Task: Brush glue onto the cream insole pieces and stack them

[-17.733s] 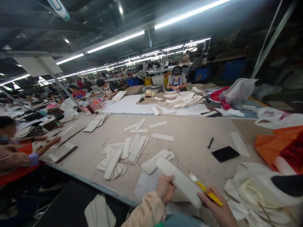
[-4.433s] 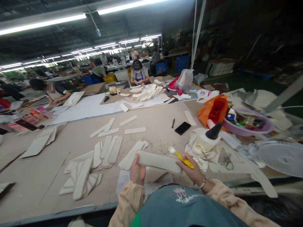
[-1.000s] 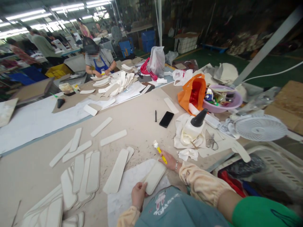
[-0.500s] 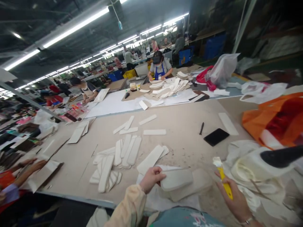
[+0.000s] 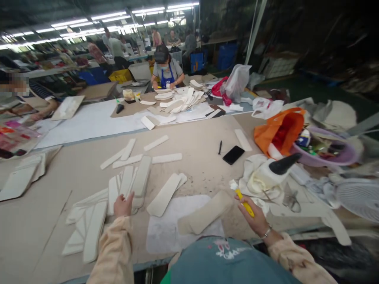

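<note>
My left hand [image 5: 123, 205] is at the pile of cream-white strips [image 5: 94, 228] on the left, its thumb and fingers apart. Its thumb is by the lower left edge of a rounded cream panel [image 5: 142, 177] that lies on top of the pile. My right hand [image 5: 257, 221] grips a yellow-handled brush [image 5: 245, 204], its bristles coated in white paste. Between my hands, a beige panel [image 5: 207, 213] lies on a white sheet [image 5: 156, 236]. Another pale panel [image 5: 166, 193] overlaps the sheet's upper left edge.
A black phone [image 5: 233, 155] and a dark pen-like tool [image 5: 220, 147] lie ahead. To the right are a white bottle with a black tip [image 5: 263, 175], an orange bag [image 5: 278, 130], a purple basin [image 5: 334, 157] and a fan [image 5: 359, 199]. A co-worker [image 5: 167, 71] sits across the table.
My left hand has moved left from the sheet to the pile, and the panel it held now lies there. The right hand still holds the brush. The view has turned right.
</note>
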Motion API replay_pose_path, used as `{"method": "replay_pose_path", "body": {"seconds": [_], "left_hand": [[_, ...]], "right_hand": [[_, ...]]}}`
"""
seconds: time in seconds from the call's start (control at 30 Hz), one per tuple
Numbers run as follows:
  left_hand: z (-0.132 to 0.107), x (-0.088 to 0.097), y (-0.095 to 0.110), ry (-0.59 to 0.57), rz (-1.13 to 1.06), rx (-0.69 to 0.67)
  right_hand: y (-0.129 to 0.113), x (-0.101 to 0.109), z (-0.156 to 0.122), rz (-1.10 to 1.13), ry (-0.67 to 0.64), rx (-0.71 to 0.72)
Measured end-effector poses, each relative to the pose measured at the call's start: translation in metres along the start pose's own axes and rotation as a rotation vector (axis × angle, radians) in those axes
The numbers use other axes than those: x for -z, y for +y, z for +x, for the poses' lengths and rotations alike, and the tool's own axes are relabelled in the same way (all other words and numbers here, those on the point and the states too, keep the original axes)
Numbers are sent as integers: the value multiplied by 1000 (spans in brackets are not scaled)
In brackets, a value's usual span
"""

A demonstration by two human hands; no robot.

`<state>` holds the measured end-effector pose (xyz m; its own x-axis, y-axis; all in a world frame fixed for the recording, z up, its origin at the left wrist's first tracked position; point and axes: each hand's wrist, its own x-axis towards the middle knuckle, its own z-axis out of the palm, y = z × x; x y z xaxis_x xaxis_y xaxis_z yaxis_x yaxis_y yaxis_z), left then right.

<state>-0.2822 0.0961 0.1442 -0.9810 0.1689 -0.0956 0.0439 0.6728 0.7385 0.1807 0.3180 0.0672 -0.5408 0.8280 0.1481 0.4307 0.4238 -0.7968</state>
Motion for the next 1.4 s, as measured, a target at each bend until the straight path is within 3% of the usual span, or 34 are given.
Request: {"method": "replay_pose_path", "body": {"seconds": [0.07,0.17,0.3,0.4,0.5,0.6,0.87,1.13,1.4], "left_hand": [[-17,-14,-25,-42,84,-32],[-69,-48,-52,-243,106,-171],[-147,-97,-72,-538,112,-456],[-179,-118,-77,-705,253,-653],[-187,-124,-73,-822,410,-709],[-188,-122,-63,-854,519,-737],[-196,-118,-53,-832,636,-735],[-200,-121,-62,-823,503,-629],[-201,-133,-76,-768,156,-379]], "right_hand": [[-2,7,-3,6,13,-52],[-4,21,-4,-3,57,-154],[-3,47,6,-3,138,-229],[2,73,19,-76,248,-265],[11,99,30,-174,295,-300],[23,113,39,-235,223,-332],[51,105,58,-314,52,-311],[66,106,70,-352,11,-296],[70,111,49,-358,-38,-202]]}}
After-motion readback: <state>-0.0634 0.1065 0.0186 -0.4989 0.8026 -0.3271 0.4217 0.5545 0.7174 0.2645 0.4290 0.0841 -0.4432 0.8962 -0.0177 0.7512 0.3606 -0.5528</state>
